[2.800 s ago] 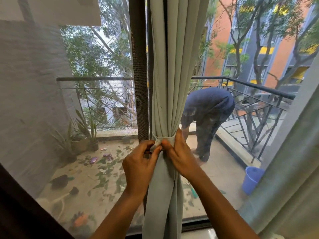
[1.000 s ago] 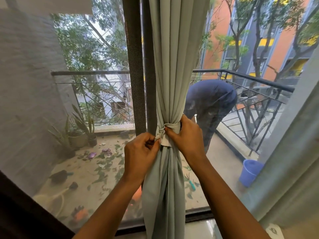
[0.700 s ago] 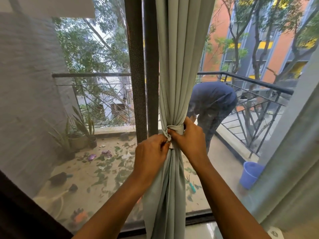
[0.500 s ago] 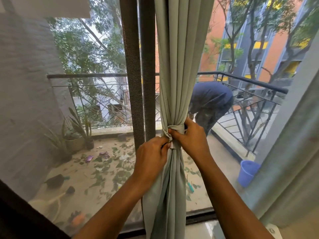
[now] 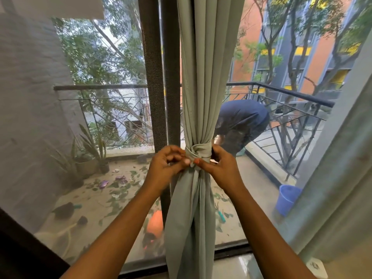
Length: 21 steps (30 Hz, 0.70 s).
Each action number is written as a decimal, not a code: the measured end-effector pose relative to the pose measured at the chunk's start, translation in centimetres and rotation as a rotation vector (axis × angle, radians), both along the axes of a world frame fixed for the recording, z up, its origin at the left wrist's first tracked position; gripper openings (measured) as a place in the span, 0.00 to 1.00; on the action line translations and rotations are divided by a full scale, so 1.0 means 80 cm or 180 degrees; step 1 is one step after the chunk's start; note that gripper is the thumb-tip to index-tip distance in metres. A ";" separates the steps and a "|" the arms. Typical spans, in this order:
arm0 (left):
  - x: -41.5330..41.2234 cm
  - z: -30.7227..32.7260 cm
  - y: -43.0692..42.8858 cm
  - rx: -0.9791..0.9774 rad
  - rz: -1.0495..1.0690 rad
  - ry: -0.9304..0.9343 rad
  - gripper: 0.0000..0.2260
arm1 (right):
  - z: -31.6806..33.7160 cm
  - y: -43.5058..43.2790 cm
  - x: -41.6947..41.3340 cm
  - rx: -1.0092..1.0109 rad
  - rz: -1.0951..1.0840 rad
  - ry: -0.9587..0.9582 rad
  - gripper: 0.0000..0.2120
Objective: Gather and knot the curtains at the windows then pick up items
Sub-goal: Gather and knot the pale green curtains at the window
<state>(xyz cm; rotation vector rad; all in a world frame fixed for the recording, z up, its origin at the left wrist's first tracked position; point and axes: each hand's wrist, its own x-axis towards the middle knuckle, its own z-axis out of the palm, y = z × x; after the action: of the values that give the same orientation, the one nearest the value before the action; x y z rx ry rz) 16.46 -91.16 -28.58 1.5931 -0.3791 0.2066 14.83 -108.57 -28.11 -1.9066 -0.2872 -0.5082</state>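
A pale grey-green curtain (image 5: 207, 77) hangs gathered in front of the window's middle post. At about waist height it is bound by a knot (image 5: 199, 151) of its own cloth, and the loose tail falls below to the floor. My left hand (image 5: 165, 168) is at the knot's left side, fingers curled, its thumb and fingertips pinching the cloth at the knot's lower edge. My right hand (image 5: 219, 170) holds the knot's right side, thumb on the front and fingers behind it.
A second curtain (image 5: 342, 158) hangs at the right. Behind the glass and mesh, a person (image 5: 241, 121) bends over on the balcony near a blue bucket (image 5: 286, 199). Potted plants (image 5: 88, 158) and scattered leaves lie at the left. Dark furniture fills the lower left corner.
Both hands have slid off the front of the knot to its lower edge and sides, so the wrapped band now shows. The left fingers have loosened.
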 end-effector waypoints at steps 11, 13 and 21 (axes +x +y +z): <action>0.019 -0.004 0.002 0.0278 -0.0475 0.0097 0.13 | 0.017 -0.008 0.004 -0.0649 0.0008 0.0541 0.20; 0.020 -0.005 -0.001 0.0299 -0.0358 0.0037 0.12 | 0.018 -0.009 0.005 -0.0783 -0.0012 0.0537 0.19; 0.020 -0.021 -0.016 0.0541 0.0398 -0.0629 0.09 | -0.003 0.002 0.008 -0.0663 -0.0449 -0.0032 0.17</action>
<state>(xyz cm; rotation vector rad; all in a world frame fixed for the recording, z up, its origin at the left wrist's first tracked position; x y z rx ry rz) 18.05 -92.45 -30.24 1.7715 -0.4597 0.4398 15.44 -108.39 -28.38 -2.1377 -0.2199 -0.6014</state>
